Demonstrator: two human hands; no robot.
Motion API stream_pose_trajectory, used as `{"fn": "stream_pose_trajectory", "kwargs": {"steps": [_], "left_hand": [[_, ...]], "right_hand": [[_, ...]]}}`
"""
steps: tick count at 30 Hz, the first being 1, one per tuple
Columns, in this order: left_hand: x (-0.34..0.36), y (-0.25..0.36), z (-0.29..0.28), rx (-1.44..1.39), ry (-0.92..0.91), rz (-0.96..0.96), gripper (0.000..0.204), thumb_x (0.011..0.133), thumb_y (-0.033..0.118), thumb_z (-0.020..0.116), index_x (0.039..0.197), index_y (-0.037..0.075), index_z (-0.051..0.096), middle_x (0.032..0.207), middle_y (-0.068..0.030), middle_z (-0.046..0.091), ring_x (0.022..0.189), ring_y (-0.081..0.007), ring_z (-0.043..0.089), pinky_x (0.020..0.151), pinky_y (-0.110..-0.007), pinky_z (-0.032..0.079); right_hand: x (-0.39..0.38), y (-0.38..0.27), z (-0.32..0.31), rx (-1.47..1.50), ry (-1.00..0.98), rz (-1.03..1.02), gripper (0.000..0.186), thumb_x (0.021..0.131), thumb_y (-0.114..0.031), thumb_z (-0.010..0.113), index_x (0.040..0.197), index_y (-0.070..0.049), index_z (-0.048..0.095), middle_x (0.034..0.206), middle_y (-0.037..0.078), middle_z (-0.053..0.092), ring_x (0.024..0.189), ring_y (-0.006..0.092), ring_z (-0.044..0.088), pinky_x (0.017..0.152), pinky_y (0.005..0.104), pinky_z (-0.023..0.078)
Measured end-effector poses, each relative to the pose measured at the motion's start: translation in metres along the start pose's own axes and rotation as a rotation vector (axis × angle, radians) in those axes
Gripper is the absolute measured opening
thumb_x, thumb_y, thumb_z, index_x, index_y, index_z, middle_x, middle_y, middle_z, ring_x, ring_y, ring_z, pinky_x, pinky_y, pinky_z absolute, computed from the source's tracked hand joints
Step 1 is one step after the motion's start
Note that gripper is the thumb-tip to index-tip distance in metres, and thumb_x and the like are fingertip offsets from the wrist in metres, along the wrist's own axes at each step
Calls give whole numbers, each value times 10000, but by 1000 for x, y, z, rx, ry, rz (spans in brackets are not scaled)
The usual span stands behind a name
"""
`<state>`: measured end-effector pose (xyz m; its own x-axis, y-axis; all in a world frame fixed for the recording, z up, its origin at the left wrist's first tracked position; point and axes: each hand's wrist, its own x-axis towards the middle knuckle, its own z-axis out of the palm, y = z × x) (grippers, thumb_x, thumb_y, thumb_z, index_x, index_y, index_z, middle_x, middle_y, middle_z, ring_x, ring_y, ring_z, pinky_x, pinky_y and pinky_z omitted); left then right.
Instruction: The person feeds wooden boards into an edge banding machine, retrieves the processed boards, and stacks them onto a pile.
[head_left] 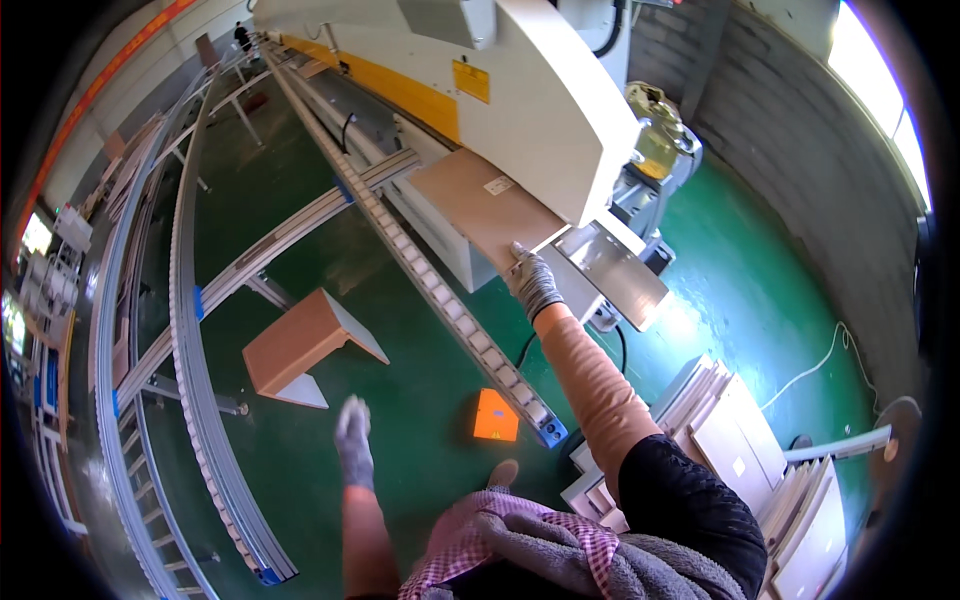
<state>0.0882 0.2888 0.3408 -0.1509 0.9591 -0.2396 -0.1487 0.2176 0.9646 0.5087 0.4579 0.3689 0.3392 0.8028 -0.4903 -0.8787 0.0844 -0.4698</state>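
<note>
A flat brown panel (485,205) with a small white label lies partly under the white and yellow machine (520,90). My right hand (535,282), in a striped grey glove, grips the panel's near corner, beside a shiny metal plate (610,268). Low on the left, my left hand (354,440) hangs in a grey glove over the green floor, its fingers stretched forward and holding nothing. Ahead of it on the floor stands a bent brown board piece (300,340) with white inner faces.
A long roller rail (430,275) runs diagonally along the machine, and another rail (190,340) stands farther left. An orange block (495,416) sits on the floor near my foot. Stacked panels (730,430) lean at the right. A pale cable (815,365) trails near the wall.
</note>
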Motion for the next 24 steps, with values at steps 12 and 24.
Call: {"fn": "stream_pose_trajectory", "kwargs": {"steps": [12,24], "left_hand": [[81,77,340,1054,-612,574,693,897,415,576,1334,-94,404,1308,-231,514,1196,-259,511,1013,-324,388],[-367,-234,350,643,-1201,-230,311,881,116,566,1156,-31,574,1000,-83,629,852,-149,569,795,-276,475]], "right_hand": [[-318,-91,-233,-22,-55,-125,290,833,-82,648,1104,5,587,1052,104,657,963,219,636,885,346,497],[-646,-58,-583,-227,1098,-346,479,838,-133,655,1262,34,508,1146,130,611,1018,202,588,894,318,474]]}}
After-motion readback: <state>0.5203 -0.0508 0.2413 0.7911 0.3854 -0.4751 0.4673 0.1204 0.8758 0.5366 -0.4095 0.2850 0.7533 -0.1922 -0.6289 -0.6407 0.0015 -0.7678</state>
